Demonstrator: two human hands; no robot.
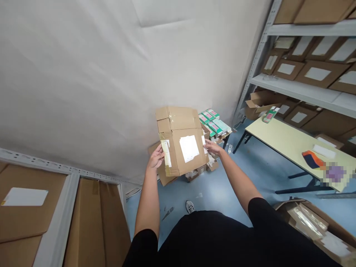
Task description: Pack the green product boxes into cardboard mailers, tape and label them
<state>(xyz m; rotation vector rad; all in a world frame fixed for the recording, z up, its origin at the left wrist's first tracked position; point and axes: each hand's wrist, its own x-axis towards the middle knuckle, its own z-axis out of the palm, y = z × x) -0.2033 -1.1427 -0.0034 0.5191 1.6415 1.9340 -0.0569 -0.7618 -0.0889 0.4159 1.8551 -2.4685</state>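
A brown cardboard box [178, 156] with its flaps raised is held up in front of me. White paper labels [189, 148] are stuck on its near face, and tape runs along its edges. My left hand [156, 157] grips the box's left side, with the fingers closed at the edge beside a taped label. On the opposite side my right hand [212, 147] is closed on the right edge, near another white label. The tips of some fingers are hidden by the box. Whether the box holds anything cannot be seen.
Behind the box, green and white cartons [214, 128] sit on a small table. To the right stands a long pale table [283, 139]. Shelving [303, 87] packed with cardboard boxes lines the right. More shelved boxes [91, 218] are at left. An open carton [328, 226] sits lower right.
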